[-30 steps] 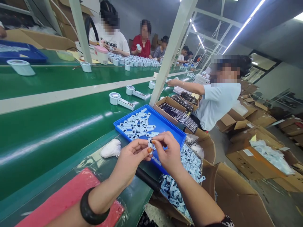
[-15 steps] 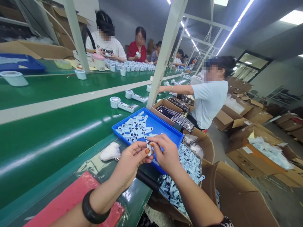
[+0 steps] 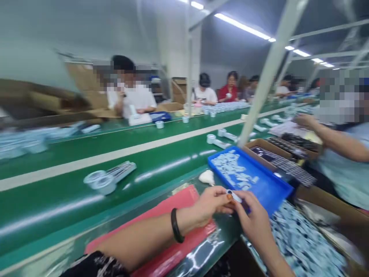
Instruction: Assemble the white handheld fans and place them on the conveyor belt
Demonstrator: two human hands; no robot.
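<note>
Small pale piece (image 3: 236,197) under fingertip work

Lower right of centre, beside the blue tray (image 3: 276,188), left hand (image 3: 211,206) and right hand (image 3: 253,211) pinch the piece (blur hides its detail from me). Step in hand: fine fingering, I judge. Next move likely calls for a light, steady grip.

A small pale-blue part (image 3: 236,196) is held between the fingertips of the left hand (image 3: 211,204) and the right hand (image 3: 253,213), near a blue tray (image 3: 268,192) on which similar pieces (image 3: 229,163) are scattered. A dark bracelet (image 3: 174,225) is worn on the left wrist. A red sheet (image 3: 183,198) is partly covered by the left forearm (image 3: 150,238). Beyond, the green belt (image 3: 43,192) is lined by co-workers (image 3: 140,98).
</note>
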